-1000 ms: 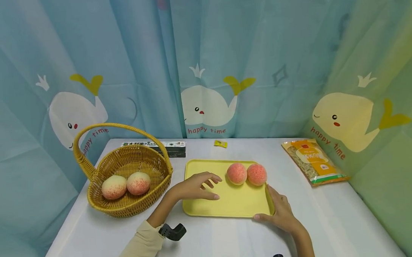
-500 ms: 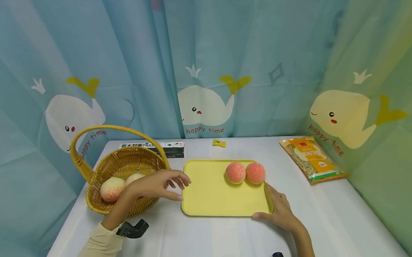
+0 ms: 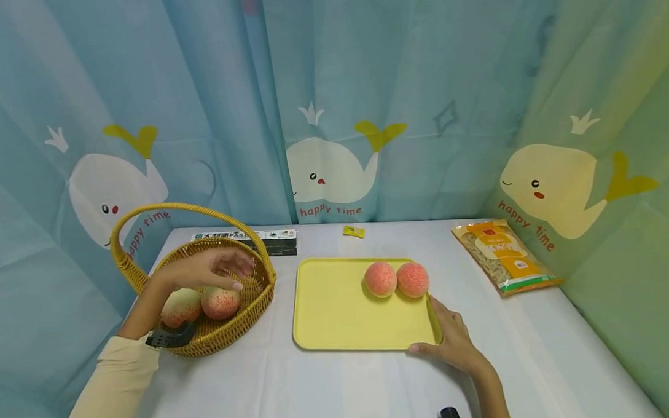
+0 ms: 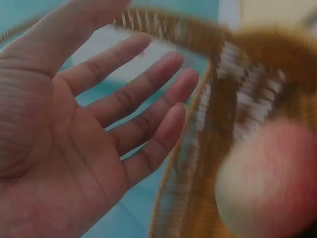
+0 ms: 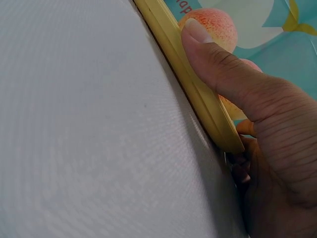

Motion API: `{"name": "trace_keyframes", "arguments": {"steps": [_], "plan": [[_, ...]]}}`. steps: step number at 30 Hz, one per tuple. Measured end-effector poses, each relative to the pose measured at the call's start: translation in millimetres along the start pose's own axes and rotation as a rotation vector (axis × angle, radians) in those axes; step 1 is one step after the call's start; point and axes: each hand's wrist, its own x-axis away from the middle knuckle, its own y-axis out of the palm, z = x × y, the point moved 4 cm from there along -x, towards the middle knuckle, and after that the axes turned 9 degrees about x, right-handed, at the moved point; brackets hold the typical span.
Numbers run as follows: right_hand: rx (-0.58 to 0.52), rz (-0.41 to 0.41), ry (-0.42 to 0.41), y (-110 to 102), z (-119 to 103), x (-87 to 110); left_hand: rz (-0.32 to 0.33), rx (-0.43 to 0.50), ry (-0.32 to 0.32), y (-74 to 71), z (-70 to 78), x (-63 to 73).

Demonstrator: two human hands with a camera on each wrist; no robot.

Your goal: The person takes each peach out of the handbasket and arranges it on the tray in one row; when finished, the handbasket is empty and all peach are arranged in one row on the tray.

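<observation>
At far left a pale sleeve (image 3: 111, 386) slants up from the lower edge to a black wrist strap (image 3: 172, 335), and from there the left hand (image 3: 206, 269) reaches over a woven basket (image 3: 234, 332). The hand is held out roughly level, its fingertips toward the right. In the left wrist view its fingers (image 4: 126, 96) are loosely extended, slightly parted and holding nothing. Below it, inside the basket, sit a left peach (image 3: 182, 308) and a right peach (image 3: 221, 305) (the wrist view blurs the one it shows), and the tall handle (image 3: 196, 207) arches above the hand.

Behind the basket lies a dark pasta box (image 3: 283, 243). Next along the white bench (image 3: 313, 394) comes a yellow tray (image 3: 338, 313), with a small yellow packet (image 3: 354, 231) beyond its back edge. Two pink peaches, one (image 3: 380, 279) beside the other (image 3: 412, 280), rest toward the tray's right back corner.

The right hand (image 3: 452, 340) grips the tray's front right corner: its forearm rises from below, the thumb (image 5: 220, 64) lies across the rim, and the other fingers bend around the right side. Farther right, an orange printed bag (image 3: 504, 255) lies near the curtain (image 3: 619, 285).
</observation>
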Motion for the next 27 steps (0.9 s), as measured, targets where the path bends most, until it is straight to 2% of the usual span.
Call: {"name": "trace_keyframes", "arguments": {"steps": [5, 9, 11, 16, 21, 27], "plan": [[0.011, -0.021, 0.038, 0.6, 0.4, 0.5, 0.038, 0.033, -0.078, -15.1, -31.0, 7.2], [0.020, -0.035, 0.059, -0.2, -0.1, 1.3, 0.024, 0.077, -0.128, -18.8, -50.1, 11.4], [0.019, -0.034, 0.054, -0.7, -0.6, 1.0, 0.011, 0.079, -0.130, -19.6, -56.2, 12.2], [0.023, -0.033, 0.059, -1.5, -0.4, 0.4, -0.011, 0.049, -0.139, -20.9, -66.1, 11.6], [0.010, -0.017, 0.041, -2.2, -0.9, 0.3, -0.024, 0.009, -0.178, -22.1, -71.7, 8.3], [0.011, -0.020, 0.040, -0.6, -1.2, 0.0, -0.069, 0.038, -0.243, -23.4, -72.9, 6.0]]}}
